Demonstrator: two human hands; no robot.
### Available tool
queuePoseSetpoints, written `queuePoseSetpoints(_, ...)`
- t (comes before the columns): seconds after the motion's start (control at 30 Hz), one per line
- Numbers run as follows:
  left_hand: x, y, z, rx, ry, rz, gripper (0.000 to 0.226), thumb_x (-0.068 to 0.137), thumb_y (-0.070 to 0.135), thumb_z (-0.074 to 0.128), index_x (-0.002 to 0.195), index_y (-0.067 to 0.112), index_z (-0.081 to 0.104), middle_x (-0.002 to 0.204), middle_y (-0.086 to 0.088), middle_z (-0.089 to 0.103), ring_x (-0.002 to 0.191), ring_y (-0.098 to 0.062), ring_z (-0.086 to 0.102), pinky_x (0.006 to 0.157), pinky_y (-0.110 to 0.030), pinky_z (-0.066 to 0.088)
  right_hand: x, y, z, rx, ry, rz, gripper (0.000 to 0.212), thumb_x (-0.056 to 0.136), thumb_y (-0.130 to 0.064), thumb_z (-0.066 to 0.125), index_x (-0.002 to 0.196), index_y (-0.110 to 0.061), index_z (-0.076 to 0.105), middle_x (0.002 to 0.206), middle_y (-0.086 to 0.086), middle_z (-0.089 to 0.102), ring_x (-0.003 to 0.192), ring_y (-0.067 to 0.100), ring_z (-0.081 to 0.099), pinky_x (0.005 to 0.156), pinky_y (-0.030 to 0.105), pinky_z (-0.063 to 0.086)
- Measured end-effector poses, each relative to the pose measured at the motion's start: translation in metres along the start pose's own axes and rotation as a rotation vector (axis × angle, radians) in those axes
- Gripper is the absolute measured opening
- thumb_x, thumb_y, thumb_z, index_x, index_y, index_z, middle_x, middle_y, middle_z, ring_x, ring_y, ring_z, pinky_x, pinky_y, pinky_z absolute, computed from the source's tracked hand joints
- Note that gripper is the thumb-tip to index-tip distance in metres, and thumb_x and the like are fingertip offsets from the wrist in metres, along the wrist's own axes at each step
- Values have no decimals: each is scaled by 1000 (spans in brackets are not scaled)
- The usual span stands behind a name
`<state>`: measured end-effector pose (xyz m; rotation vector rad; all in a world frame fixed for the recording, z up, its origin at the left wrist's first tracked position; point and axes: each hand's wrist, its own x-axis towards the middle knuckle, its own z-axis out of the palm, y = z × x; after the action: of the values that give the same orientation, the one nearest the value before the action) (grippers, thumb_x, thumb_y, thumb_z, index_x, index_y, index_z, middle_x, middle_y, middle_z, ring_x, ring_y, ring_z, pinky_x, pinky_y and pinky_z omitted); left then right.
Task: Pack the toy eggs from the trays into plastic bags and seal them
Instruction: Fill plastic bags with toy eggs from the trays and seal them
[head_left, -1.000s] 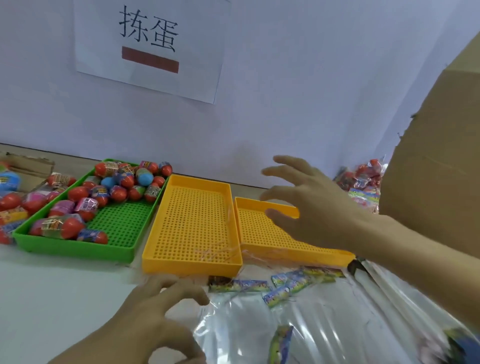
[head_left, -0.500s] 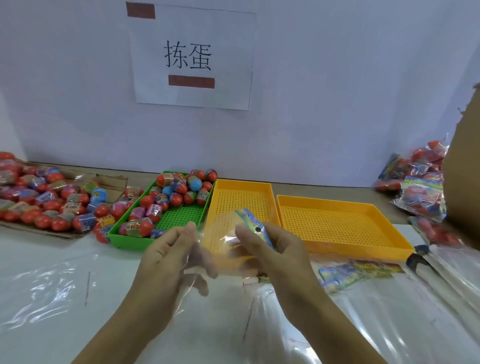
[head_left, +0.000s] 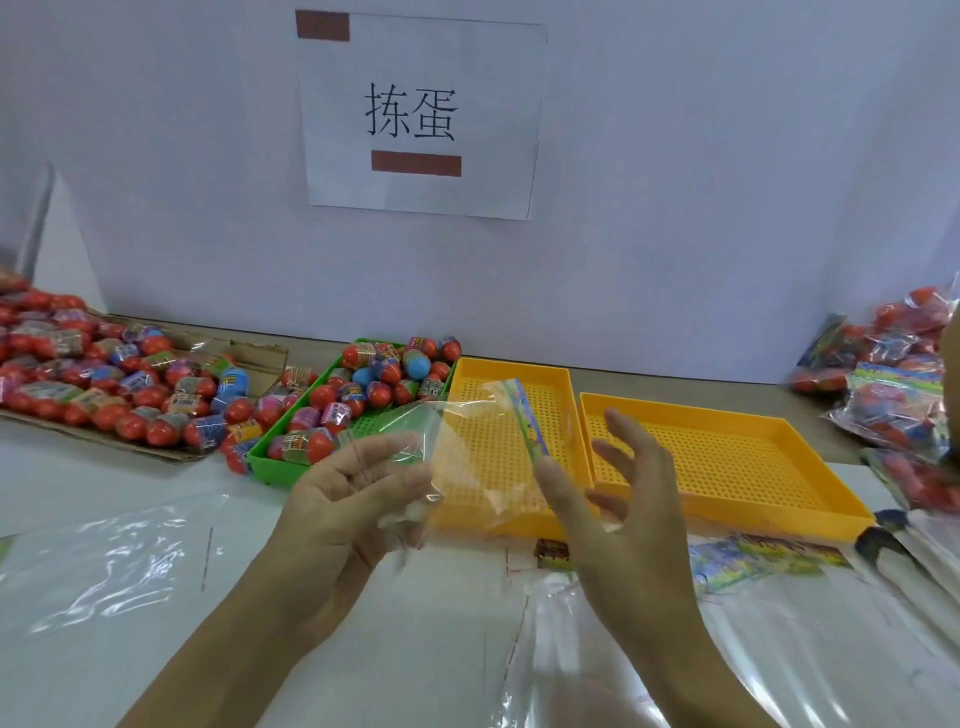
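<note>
White wall and table (head_left: 130, 649) framed the scene. Before the near yellow tray (head_left: 498, 499), a clear bag (head_left: 467, 457) was pinched by both hands: left (head_left: 343, 499), right (head_left: 623, 509). Eggs (head_left: 379, 379) lay in the green tray (head_left: 270, 462), left of it.

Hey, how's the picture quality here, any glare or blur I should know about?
Head view: even, soft lighting; white glare streaks on the plastic sheets covering the table; the clear bag and fingertips of the right hand are motion-blurred; wide-angle bending at the edges; bagged eggs far right look smeared.
</note>
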<state>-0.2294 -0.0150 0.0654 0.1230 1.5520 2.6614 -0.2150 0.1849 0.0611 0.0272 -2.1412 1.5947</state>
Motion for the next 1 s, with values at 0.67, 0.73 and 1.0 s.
queuePoseSetpoints(0.67,-9,0,0,128,-292,-365,112,38,25,103,137,17,50,76,-18,64,55,-18,58,48,-27,37,-3,-18,-3,248,-721,229,48,77,-30,73,123,-34,64,105,-7,71,98,9,68,83,25,54)
queuePoseSetpoints(0.73,-4,1,0,35,-155,-321,115,25,29,104,129,15,56,74,-15,66,58,-21,62,49,-27,48,-3,-17,-2,318,-742,254,52,75,-15,74,125,-26,63,91,1,71,85,16,67,70,25,53)
queuePoseSetpoints(1.0,-2,10,3,60,27,-6,67,67,48,81,126,40,51,99,-16,75,87,-33,75,59,-38,59,-1,-12,4,563,-390,315,51,62,-7,77,111,-10,65,81,9,65,72,27,68,67,38,59)
